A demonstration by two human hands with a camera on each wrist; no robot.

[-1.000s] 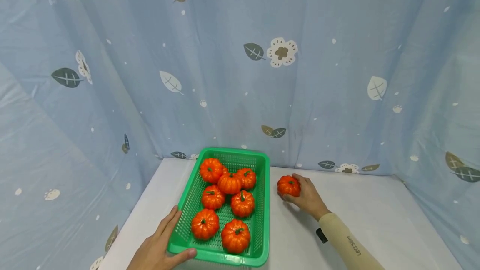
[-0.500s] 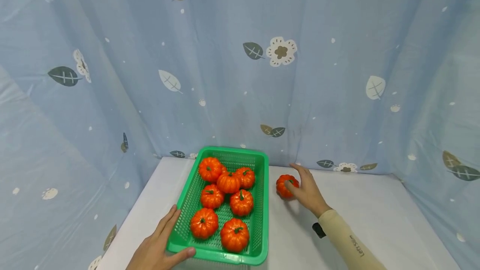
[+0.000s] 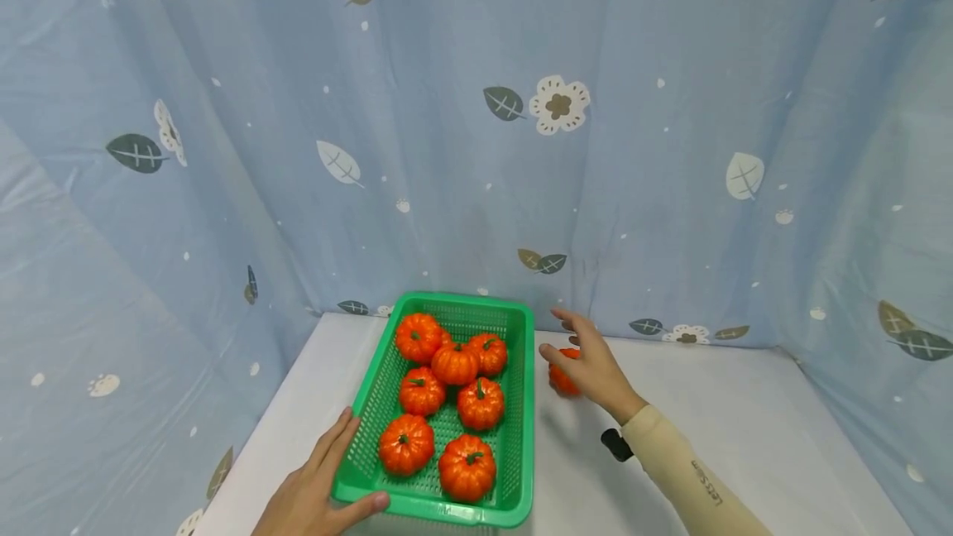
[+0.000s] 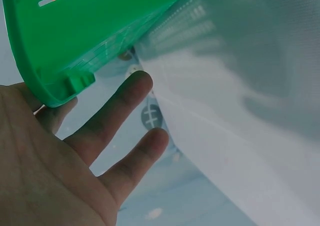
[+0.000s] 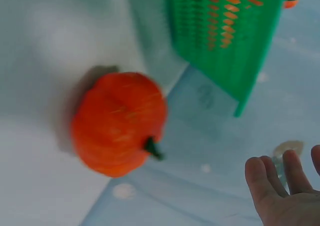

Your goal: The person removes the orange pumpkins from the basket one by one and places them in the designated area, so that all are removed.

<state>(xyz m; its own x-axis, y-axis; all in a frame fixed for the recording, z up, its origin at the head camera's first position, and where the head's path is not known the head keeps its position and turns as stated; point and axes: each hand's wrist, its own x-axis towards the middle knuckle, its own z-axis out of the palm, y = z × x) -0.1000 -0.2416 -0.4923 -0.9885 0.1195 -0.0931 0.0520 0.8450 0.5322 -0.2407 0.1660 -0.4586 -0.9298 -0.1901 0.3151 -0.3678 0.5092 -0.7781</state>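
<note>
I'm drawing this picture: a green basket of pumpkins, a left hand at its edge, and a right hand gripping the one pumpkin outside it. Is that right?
Not quite: the right hand isn't gripping the pumpkin outside the basket. The right wrist view shows them apart. The rest is right.

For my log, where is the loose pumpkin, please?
In the head view, the loose pumpkin lies on the table, right of the basket, partly behind the right hand.

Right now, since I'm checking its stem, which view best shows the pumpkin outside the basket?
Right wrist: the pumpkin is unblocked, stem included, though blurred. The head view has it partly behind the right hand; left wrist misses it.
</note>
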